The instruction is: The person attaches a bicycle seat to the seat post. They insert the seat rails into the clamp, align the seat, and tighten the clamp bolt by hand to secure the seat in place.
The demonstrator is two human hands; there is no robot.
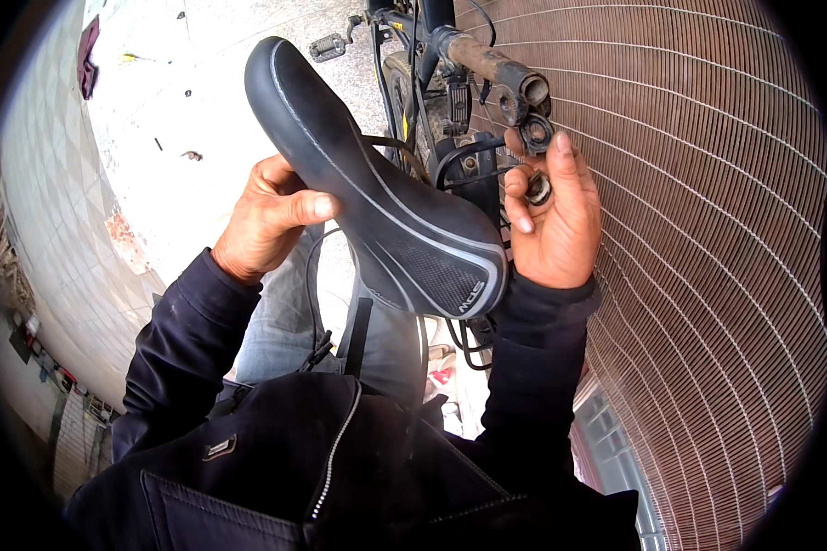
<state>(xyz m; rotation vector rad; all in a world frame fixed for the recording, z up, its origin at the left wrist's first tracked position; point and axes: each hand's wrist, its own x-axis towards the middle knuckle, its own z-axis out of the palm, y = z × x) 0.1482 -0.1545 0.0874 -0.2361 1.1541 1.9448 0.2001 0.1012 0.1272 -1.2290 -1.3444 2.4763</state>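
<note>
A black bicycle saddle (368, 184) with grey stripes fills the middle of the view, nose pointing up and left. My left hand (266, 216) grips its left edge, thumb pressed on top. My right hand (551, 220) is at the saddle's right side, pinching a small metal nut or clamp part (538, 188) between thumb and fingers. Just above that hand sits a dark clamp ring (535, 133) and the open end of a rusty tube (501, 69) on the bicycle frame.
The bicycle's frame, cables and a pedal (326, 46) lie beyond the saddle. A brown ribbed roller shutter (708, 230) runs along the right. Pale pavement (165, 110) spreads to the left, bordered by a tiled wall (46, 230).
</note>
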